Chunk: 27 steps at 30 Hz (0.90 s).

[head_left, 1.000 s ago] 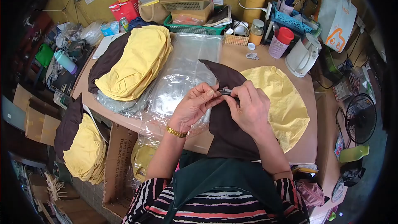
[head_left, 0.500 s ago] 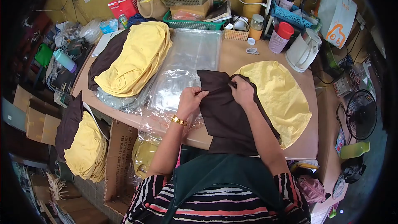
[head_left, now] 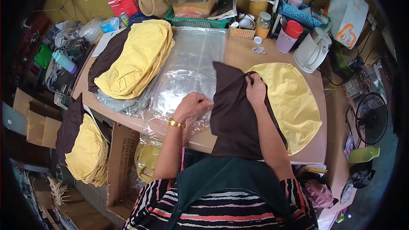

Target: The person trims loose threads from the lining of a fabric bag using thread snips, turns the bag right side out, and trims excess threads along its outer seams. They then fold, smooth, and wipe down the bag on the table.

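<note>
Right hand (head_left: 256, 90) almost closed, pinching top of dark cloth (head_left: 233, 113). Left hand (head_left: 191, 105) curled near its left side; cannot tell if pinching. Dark cloth wrinkly, on counter (head_left: 243, 55), by yellow cloth (head_left: 294, 104).

Striped sleeves (gold watch (head_left: 176, 123), too)

Is a tan bench (head_left: 240, 52); bears plastic-wrapped grey material (head_left: 121, 105) at left, clear plastic bags (head_left: 196, 47) beside it, brown cloth (head_left: 232, 115) and yellow cloth (head_left: 294, 102) at right; holds, farther back, a green basket (head_left: 198, 23), a wicker basket (head_left: 242, 33), a white lid (head_left: 257, 40) and a white kettle (head_left: 311, 52).
</note>
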Motion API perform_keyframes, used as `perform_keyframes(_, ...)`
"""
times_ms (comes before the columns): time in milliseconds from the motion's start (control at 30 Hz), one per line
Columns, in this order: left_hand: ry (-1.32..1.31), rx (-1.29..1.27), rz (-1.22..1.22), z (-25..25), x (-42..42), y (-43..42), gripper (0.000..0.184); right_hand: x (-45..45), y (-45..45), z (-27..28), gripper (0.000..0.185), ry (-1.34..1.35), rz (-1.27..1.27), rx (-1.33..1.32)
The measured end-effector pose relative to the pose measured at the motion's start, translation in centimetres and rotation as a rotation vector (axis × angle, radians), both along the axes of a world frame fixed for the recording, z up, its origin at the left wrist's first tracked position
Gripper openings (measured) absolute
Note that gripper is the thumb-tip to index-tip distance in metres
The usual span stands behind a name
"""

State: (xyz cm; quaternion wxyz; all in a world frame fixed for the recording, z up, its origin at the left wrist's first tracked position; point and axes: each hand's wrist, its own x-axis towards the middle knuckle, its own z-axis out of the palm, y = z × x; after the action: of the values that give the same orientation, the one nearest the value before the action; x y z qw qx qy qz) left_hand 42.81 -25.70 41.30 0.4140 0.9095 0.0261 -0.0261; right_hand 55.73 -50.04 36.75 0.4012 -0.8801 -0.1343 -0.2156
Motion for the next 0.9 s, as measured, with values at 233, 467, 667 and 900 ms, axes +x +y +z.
perform_keyframes(233,0.105,-0.021,0.251,2.1,0.0,0.6,0.038,0.8,-1.5,0.0,0.021,-0.026,-0.060,-0.008)
perform_keyframes(467,-0.122,-0.261,0.120,-0.2,2.9,-4.9,0.040,1.0,-1.9,0.6,0.022,0.070,-0.058,0.021)
perform_keyframes(667,0.137,-0.308,-0.194,0.5,-0.5,-0.6,0.030,2.3,-2.8,0.0,0.023,0.043,-0.085,0.005)
perform_keyframes(900,0.062,-0.620,0.130,-0.3,-0.1,-1.5,0.046,3.4,-2.2,2.1,0.027,0.206,0.019,0.118)
